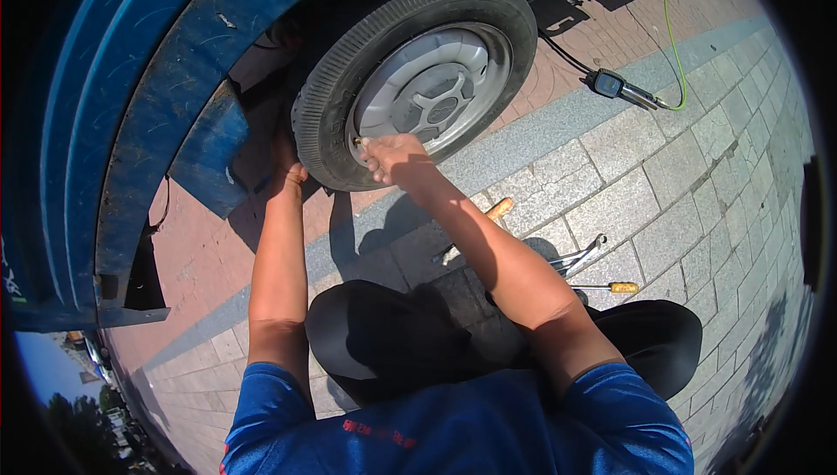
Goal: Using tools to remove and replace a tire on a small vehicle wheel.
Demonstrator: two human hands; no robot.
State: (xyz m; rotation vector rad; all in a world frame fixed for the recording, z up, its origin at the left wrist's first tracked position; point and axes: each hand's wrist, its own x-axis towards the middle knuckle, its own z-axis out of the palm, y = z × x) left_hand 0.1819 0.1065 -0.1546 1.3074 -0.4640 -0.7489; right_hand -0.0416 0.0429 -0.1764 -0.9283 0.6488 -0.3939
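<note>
A car wheel stands upright on the pavement under the blue vehicle body, with a black tyre [319, 117] around a silver rim [377, 110]. My right hand [397, 159] is at the rim's lower left, its fingers closed in a pinch at a small brass-coloured tyre valve [357, 141]. Beside the tyre's left tread is my left hand [290, 161], in shadow; most of its fingers are hidden, so their grip cannot be made out.
The vehicle's blue body panel [166, 126] curves over the left side. A tyre inflator gauge [609, 84] with a green hose [670, 30] lies at the right. Near my knees are an orange-handled tool [500, 208], metal wrenches [582, 257] and a yellow-handled screwdriver [622, 287].
</note>
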